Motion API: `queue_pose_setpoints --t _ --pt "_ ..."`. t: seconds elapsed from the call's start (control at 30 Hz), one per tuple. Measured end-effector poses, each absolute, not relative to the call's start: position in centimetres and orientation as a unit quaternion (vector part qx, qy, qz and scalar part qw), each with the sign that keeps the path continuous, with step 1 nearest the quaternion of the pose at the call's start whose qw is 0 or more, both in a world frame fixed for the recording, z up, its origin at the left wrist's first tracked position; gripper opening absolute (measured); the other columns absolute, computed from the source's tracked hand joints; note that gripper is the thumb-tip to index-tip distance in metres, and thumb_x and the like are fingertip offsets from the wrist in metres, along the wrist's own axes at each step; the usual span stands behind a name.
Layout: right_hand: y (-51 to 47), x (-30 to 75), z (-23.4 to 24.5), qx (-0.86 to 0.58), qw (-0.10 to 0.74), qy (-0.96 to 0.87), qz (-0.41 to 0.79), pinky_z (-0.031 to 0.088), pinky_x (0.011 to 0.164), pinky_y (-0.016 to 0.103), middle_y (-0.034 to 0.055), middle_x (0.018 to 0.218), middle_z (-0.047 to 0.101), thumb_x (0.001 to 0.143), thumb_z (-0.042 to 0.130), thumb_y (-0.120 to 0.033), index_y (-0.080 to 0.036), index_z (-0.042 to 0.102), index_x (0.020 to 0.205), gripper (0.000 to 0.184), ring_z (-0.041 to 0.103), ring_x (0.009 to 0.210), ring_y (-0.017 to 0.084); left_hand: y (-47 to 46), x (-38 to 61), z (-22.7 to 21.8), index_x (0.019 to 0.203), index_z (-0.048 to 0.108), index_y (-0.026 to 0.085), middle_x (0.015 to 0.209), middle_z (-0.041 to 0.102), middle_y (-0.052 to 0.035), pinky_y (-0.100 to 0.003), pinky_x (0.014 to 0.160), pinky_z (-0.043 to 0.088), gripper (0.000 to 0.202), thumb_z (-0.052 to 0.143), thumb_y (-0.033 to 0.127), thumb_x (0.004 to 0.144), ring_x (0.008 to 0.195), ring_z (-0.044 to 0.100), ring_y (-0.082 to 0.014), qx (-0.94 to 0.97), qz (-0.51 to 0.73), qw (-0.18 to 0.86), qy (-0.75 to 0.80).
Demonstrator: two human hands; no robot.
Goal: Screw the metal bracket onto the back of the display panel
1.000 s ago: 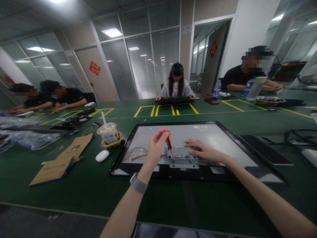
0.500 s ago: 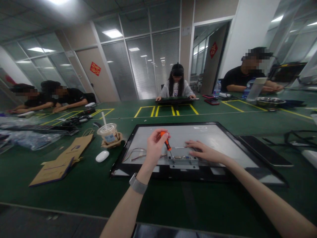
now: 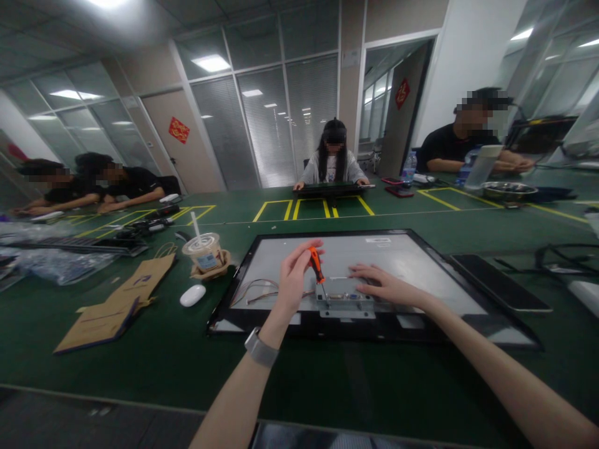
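Note:
My left hand [image 3: 296,271] is closed around the upper handle of an orange and black screwdriver [image 3: 317,267], its fingers straighter than a full grip. The screwdriver leans slightly, and its tip meets the left front of a metal bracket box [image 3: 346,305] with connector ports on its near side. With fingers spread, my right hand [image 3: 386,285] rests against the right side of that box. The box sits on the back of a black-framed display panel [image 3: 412,265] lying flat before me. Thin cables [image 3: 257,293] lie on the panel, left of the box.
On the left are a white mouse [image 3: 193,295], an iced drink cup [image 3: 206,252] in a cardboard holder and a brown paper bag [image 3: 126,299]. A dark phone-like slab [image 3: 500,284] lies right of the panel. Across the table, a person holds another panel [image 3: 334,191].
The fingers of my left hand have loosened and straightened at the top of the screwdriver handle. The screwdriver tip and my right hand stay in about the same place.

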State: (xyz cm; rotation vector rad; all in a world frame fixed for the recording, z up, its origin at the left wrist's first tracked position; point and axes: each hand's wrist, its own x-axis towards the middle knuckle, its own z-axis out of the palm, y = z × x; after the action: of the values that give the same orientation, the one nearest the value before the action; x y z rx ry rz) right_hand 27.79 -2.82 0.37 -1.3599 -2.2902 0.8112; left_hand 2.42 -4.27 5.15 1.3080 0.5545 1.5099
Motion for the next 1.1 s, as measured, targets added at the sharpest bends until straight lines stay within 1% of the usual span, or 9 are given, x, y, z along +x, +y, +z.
queue_pose_setpoints --t 0.23,0.4,0.5,0.57,0.63,0.7,0.8,0.93,1.1 --pt "-2.94 27.7 0.58 -0.483 0.173 -0.809 0.286 0.007 0.122 0.05 0.0058 0.153 0.042 0.083 0.044 -0.075 -0.026 0.06 0.13 0.069 0.026 0.146 0.03 -4.5 2.57 5.37 0.11 0.07 0.02 0.099 0.071 -0.0076 -0.03 0.077 0.054 0.029 0.063 0.037 0.087 0.083 0.068 -0.0175 0.552 0.609 0.517 0.241" --pt "-2.88 27.81 0.45 -0.481 0.176 -0.809 0.289 0.007 0.122 0.051 0.0043 0.153 0.042 0.083 0.044 -0.076 -0.029 0.06 0.13 0.068 0.026 0.145 0.03 -4.36 2.4 5.31 0.097 0.071 0.018 0.088 0.069 -0.0049 -0.027 0.077 0.052 0.021 0.071 0.031 0.081 0.082 0.065 -0.0156 0.571 0.61 0.479 0.27" --pt "-2.86 27.81 0.36 -0.482 0.178 -0.807 0.29 0.006 0.122 0.051 0.0042 0.154 0.041 0.083 0.045 -0.075 -0.029 0.06 0.13 0.068 0.026 0.146 0.03 -4.24 2.32 5.13 0.09 0.071 0.019 0.079 0.065 -0.0011 -0.022 0.071 0.049 0.017 0.075 0.029 0.076 0.074 0.06 -0.012 0.57 0.622 0.457 0.283" --pt "-2.84 27.81 0.29 -0.484 0.18 -0.806 0.289 0.005 0.122 0.052 0.0042 0.154 0.041 0.084 0.045 -0.074 -0.029 0.06 0.13 0.066 0.026 0.146 0.029 -4.24 2.33 5.06 0.088 0.072 0.019 0.074 0.061 0.0001 -0.021 0.067 0.047 0.017 0.074 0.032 0.078 0.07 0.056 -0.0108 0.562 0.626 0.461 0.283" --pt "-2.8 27.81 0.21 -0.484 0.179 -0.806 0.289 0.005 0.122 0.051 0.0049 0.154 0.041 0.085 0.045 -0.073 -0.028 0.06 0.13 0.065 0.026 0.146 0.029 -4.3 2.37 5.06 0.09 0.072 0.018 0.077 0.061 -0.0012 -0.022 0.068 0.047 0.019 0.068 0.036 0.083 0.072 0.057 -0.0113 0.551 0.628 0.479 0.268" --pt "-2.76 27.82 0.16 -0.482 0.178 -0.809 0.286 0.006 0.122 0.05 0.0052 0.153 0.041 0.085 0.046 -0.073 -0.028 0.06 0.131 0.066 0.027 0.145 0.028 -4.36 2.43 5.11 0.091 0.073 0.018 0.087 0.064 -0.0039 -0.024 0.072 0.049 0.022 0.063 0.037 0.086 0.08 0.06 -0.0133 0.538 0.631 0.5 0.247" --pt "-2.72 27.84 0.15 -0.48 0.179 -0.811 0.281 0.006 0.122 0.05 0.004 0.153 0.043 0.084 0.045 -0.074 -0.029 0.06 0.13 0.066 0.028 0.145 0.029 -4.37 2.48 5.24 0.094 0.074 0.019 0.099 0.067 -0.0064 -0.027 0.078 0.052 0.023 0.061 0.036 0.086 0.09 0.063 -0.017 0.53 0.632 0.514 0.235" --pt "-2.71 27.84 0.18 -0.479 0.177 -0.812 0.282 0.007 0.122 0.051 0.0042 0.152 0.043 0.083 0.044 -0.075 -0.029 0.06 0.13 0.067 0.028 0.145 0.028 -4.33 2.43 5.5 0.097 0.073 0.018 0.101 0.07 -0.0079 -0.03 0.081 0.053 0.025 0.066 0.037 0.083 0.09 0.066 -0.0182 0.522 0.629 0.519 0.252" --pt "-2.67 27.84 0.13 -0.481 0.181 -0.81 0.28 0.007 0.122 0.051 0.0051 0.153 0.043 0.083 0.045 -0.075 -0.029 0.061 0.129 0.067 0.028 0.145 0.029 -4.37 2.34 5.57 0.096 0.072 0.018 0.091 0.072 -0.0058 -0.028 0.081 0.051 0.024 0.073 0.034 0.077 0.085 0.066 -0.0161 0.528 0.62 0.521 0.255"
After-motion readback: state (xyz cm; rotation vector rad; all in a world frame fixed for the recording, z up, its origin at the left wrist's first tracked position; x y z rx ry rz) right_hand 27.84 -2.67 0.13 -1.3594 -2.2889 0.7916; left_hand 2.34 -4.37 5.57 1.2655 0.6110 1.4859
